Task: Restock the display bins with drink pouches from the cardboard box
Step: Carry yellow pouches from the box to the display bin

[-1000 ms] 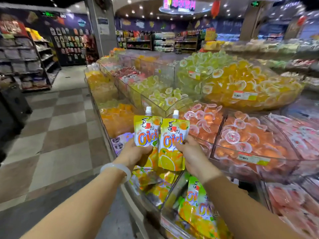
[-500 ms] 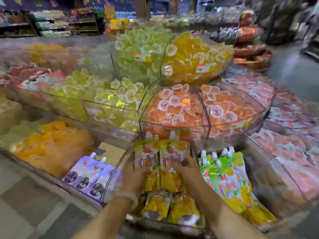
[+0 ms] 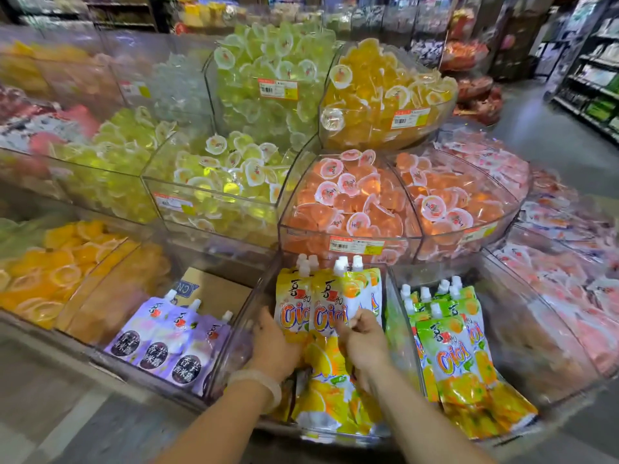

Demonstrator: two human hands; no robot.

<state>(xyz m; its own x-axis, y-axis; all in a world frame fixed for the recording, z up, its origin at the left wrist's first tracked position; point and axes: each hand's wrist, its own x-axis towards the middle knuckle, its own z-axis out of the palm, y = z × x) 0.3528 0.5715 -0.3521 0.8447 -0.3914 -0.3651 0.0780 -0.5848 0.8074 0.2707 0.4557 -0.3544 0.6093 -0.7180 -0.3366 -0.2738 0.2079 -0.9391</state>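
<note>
Yellow drink pouches (image 3: 315, 306) with white caps stand upright at the back of a clear display bin (image 3: 234, 343) in the lowest row. My left hand (image 3: 273, 343) grips the left pouches from the side, inside the bin. My right hand (image 3: 363, 339) has its fingers curled round the right pouches. More yellow pouches (image 3: 331, 403) lie flat under my hands. Purple pouches (image 3: 167, 343) fill the bin to the left, and a piece of cardboard (image 3: 214, 293) shows behind them. Green pouches (image 3: 455, 349) fill the bin to the right.
Above the pouch bins rise tiers of clear bins of jelly cups: orange (image 3: 355, 202), green (image 3: 274, 82), yellow (image 3: 385, 92), pink (image 3: 562, 283). Store shelves (image 3: 593, 78) line an aisle at the far right. Grey floor lies along the stand's front at lower left.
I held two yellow pouches up in front of the display, then lowered them into the bin. The view has swung right and down; both hands now sit inside the bin, on the upright pouches.
</note>
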